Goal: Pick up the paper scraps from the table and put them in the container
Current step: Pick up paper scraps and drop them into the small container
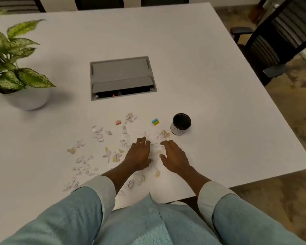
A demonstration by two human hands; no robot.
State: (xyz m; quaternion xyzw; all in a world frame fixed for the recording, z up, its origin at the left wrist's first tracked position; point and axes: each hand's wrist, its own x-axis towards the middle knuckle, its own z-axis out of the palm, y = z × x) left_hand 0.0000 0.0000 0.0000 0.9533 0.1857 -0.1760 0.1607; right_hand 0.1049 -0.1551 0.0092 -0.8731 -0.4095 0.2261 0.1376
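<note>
Gathering appears to be the step in hand: left hand and right hand, fingers spread and gripping nothing, bracket paper scraps strewn lower-centre on the white table; next, pinching a bunch for the black container centre-right.

Both hands among paper scraps, container nearby
</note>
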